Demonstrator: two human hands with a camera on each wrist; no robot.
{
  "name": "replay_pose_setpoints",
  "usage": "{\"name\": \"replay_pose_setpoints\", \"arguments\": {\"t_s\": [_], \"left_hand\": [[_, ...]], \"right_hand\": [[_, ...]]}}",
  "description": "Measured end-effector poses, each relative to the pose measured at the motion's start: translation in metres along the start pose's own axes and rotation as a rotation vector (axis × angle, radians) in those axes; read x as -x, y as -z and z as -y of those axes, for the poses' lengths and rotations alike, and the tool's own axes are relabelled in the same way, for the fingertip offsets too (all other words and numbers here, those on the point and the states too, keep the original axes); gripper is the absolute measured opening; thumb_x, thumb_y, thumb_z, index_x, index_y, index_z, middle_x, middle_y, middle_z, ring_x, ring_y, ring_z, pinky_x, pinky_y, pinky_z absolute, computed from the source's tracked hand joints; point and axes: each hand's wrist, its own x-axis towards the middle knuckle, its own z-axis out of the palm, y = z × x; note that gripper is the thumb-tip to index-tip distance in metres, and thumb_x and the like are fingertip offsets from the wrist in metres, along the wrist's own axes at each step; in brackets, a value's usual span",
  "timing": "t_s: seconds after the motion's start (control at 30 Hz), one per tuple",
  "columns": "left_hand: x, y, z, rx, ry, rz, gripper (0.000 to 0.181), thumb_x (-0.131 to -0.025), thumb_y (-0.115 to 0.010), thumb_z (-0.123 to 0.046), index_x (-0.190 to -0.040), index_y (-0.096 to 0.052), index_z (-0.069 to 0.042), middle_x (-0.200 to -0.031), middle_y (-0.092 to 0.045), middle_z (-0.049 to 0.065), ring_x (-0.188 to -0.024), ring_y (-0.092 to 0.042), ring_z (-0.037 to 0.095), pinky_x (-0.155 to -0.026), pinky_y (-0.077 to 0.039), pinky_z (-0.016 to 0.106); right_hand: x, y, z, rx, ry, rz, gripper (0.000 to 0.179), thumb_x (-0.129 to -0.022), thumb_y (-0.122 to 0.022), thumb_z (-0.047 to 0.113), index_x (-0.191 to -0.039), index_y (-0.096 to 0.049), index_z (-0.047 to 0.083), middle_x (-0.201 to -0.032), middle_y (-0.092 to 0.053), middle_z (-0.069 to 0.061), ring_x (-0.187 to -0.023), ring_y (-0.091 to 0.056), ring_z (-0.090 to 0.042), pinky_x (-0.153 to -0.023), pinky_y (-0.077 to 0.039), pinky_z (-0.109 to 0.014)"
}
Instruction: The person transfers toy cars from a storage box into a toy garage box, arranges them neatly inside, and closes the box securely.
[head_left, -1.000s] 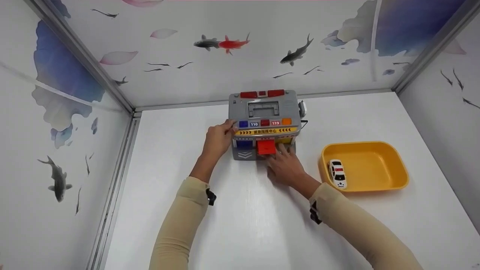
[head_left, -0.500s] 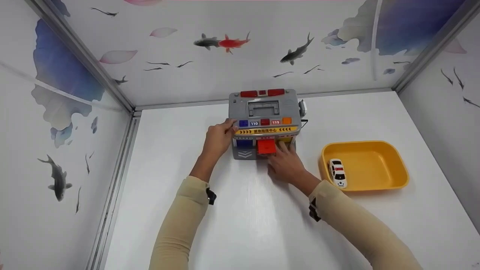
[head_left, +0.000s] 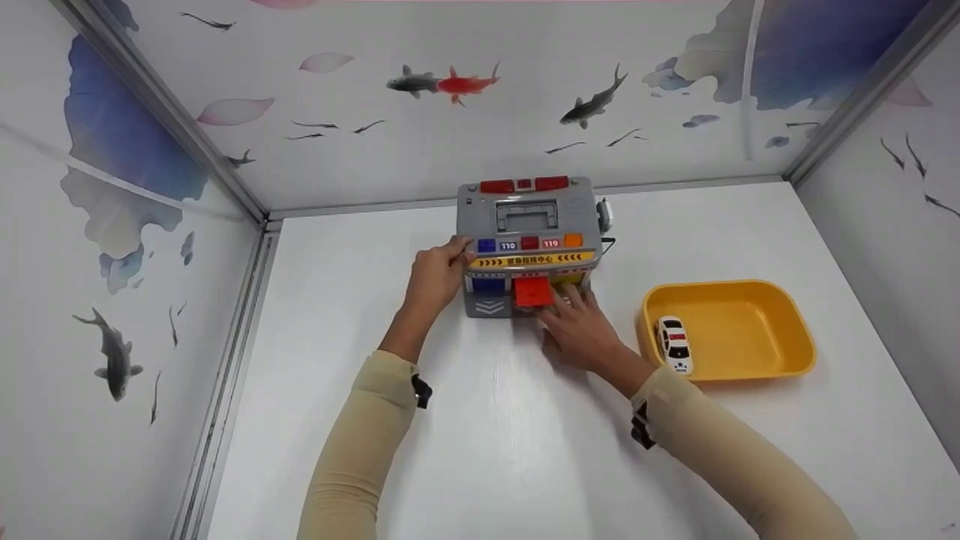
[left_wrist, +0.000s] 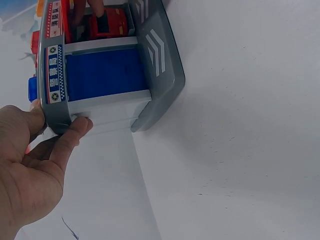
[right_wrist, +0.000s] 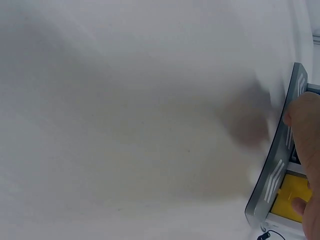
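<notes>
Head view: the right hand (head_left: 581,334) is the nearest working part, its fingers reaching under the raised red door (head_left: 532,291) of the gray toy emergency station (head_left: 529,261). Left wrist view shows those fingertips touching the red toy car (left_wrist: 114,25) beneath that door; whether they pinch it or merely press on it cannot be determined. The car appears to be light, rigid plastic or metal with a smooth finish, so fingertips may slip on the roof; hold it by both flanks or push squarely on its end. Treat the red door as the fragile member and apply no load to it. To the right, the yellow tray (head_left: 739,337) holds a white toy police car (head_left: 674,345), set against the tray's left wall. Farther back, the left hand (head_left: 435,277) pinches the station's left front edge, thumb and fingers closed about it beside the blue door (left_wrist: 106,74). The station stands upright on the table (head_left: 465,435) near the rear wall (head_left: 517,142); it is probably hollow, stiff and light enough to slide, so bracing at this edge is suitable. Compared with the earlier frame, the right wrist sits slightly farther right; the left hand's grip is unchanged.
</notes>
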Motion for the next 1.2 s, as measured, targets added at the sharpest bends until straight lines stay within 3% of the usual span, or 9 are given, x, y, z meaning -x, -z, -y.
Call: {"name": "replay_pose_setpoints", "arguments": {"t_s": [0.13, 0.27, 0.4, 0.63, 0.8, 1.0, 1.2], "left_hand": [[0.0, 0.0, 0.001, -0.007, 0.002, 0.001, 0.041, -0.114, -0.064, -0.036, -0.151, -0.07, -0.019, -0.159, -0.062, 0.009, -0.15, -0.061, 0.028, -0.124, -0.052, 0.045], [0.0, 0.0, 0.002, -0.011, -0.003, -0.003, 0.04, -0.113, -0.064, -0.036, -0.149, -0.072, -0.019, -0.155, -0.067, 0.009, -0.148, -0.064, 0.028, -0.121, -0.055, 0.045], [0.0, 0.0, 0.002, -0.01, -0.017, -0.009, 0.04, -0.113, -0.065, -0.036, -0.147, -0.073, -0.017, -0.15, -0.07, 0.01, -0.145, -0.066, 0.029, -0.118, -0.058, 0.044], [-0.001, -0.001, 0.002, -0.008, -0.011, -0.011, 0.041, -0.113, -0.064, -0.036, -0.149, -0.072, -0.018, -0.154, -0.067, 0.01, -0.147, -0.064, 0.028, -0.12, -0.056, 0.044], [0.0, -0.002, 0.002, -0.004, -0.003, -0.008, 0.041, -0.113, -0.065, -0.036, -0.149, -0.072, -0.018, -0.156, -0.065, 0.009, -0.148, -0.063, 0.027, -0.121, -0.055, 0.044], [0.0, -0.002, 0.001, -0.008, -0.004, -0.015, 0.04, -0.113, -0.065, -0.036, -0.148, -0.073, -0.019, -0.154, -0.067, 0.009, -0.148, -0.063, 0.027, -0.121, -0.055, 0.044], [-0.001, -0.002, 0.001, -0.008, -0.01, -0.009, 0.039, -0.113, -0.065, -0.034, -0.149, -0.072, -0.018, -0.156, -0.066, 0.01, -0.147, -0.065, 0.028, -0.12, -0.056, 0.043]], "right_hand": [[0.007, 0.0, -0.008, 0.004, 0.067, -0.1, 0.05, -0.104, -0.075, 0.027, -0.151, -0.058, 0.019, -0.165, -0.052, -0.013, -0.149, -0.045, -0.042, -0.122, -0.048, -0.07], [0.011, 0.006, -0.016, 0.028, 0.133, -0.22, 0.043, -0.1, -0.082, 0.02, -0.139, -0.066, 0.012, -0.155, -0.059, -0.013, -0.14, -0.053, -0.038, -0.114, -0.056, -0.057], [0.008, 0.017, -0.021, 0.02, 0.16, -0.347, 0.033, -0.098, -0.084, 0.014, -0.127, -0.07, 0.007, -0.146, -0.063, -0.014, -0.134, -0.057, -0.035, -0.109, -0.059, -0.05], [-0.005, 0.035, -0.022, -0.014, 0.169, -0.484, 0.036, -0.104, -0.075, 0.019, -0.137, -0.064, 0.01, -0.145, -0.059, -0.017, -0.133, -0.058, -0.04, -0.115, -0.057, -0.054], [-0.015, 0.038, -0.022, 0.023, 0.156, -0.474, 0.053, -0.106, -0.076, 0.029, -0.151, -0.056, 0.013, -0.156, -0.053, -0.02, -0.14, -0.053, -0.042, -0.119, -0.053, -0.057], [-0.022, 0.038, -0.02, 0.058, 0.092, -0.373, 0.071, -0.105, -0.078, 0.036, -0.165, -0.043, 0.02, -0.172, -0.039, -0.021, -0.153, -0.043, -0.042, -0.123, -0.039, -0.061], [-0.028, 0.038, -0.015, 0.059, 0.043, -0.302, 0.082, -0.104, -0.08, 0.031, -0.171, -0.035, 0.022, -0.178, -0.033, -0.022, -0.161, -0.04, -0.044, -0.125, -0.033, -0.066]]}}
